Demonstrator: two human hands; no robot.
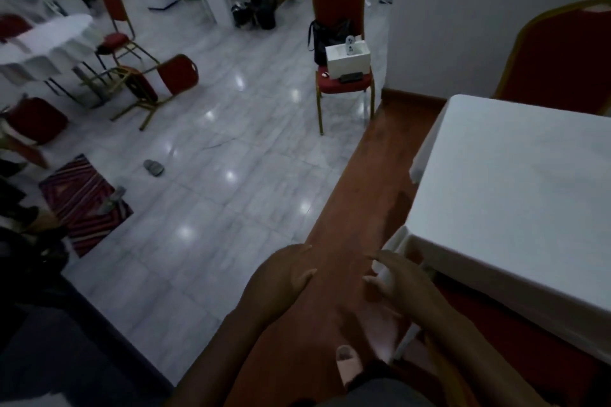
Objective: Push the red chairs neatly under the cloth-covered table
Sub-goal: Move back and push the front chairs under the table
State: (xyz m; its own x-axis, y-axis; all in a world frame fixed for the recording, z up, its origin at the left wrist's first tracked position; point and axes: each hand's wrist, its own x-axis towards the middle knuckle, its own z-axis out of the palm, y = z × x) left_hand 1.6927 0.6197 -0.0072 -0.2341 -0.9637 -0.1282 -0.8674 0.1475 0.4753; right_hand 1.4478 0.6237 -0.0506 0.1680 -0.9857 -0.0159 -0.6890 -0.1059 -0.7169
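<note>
The cloth-covered table (515, 195) fills the right side under a white cloth. Behind its far edge a red chair (562, 56) with a gold frame shows only its backrest. A red surface (515, 337) lies below the table's near edge; I cannot tell whether it is a chair seat. My left hand (292, 271) hangs over the red-brown floor strip, fingers loosely apart, holding nothing. My right hand (400, 277) is beside the table's near corner, fingers spread next to the hanging cloth and gripping nothing.
A red chair (344, 82) carrying a white box and a black bag stands ahead by the wall. Further left, a toppled red chair (172, 76) lies beside a round white-clothed table (43, 43) with more red chairs. A striped rug (86, 205) and a slipper (153, 168) lie on the tiles.
</note>
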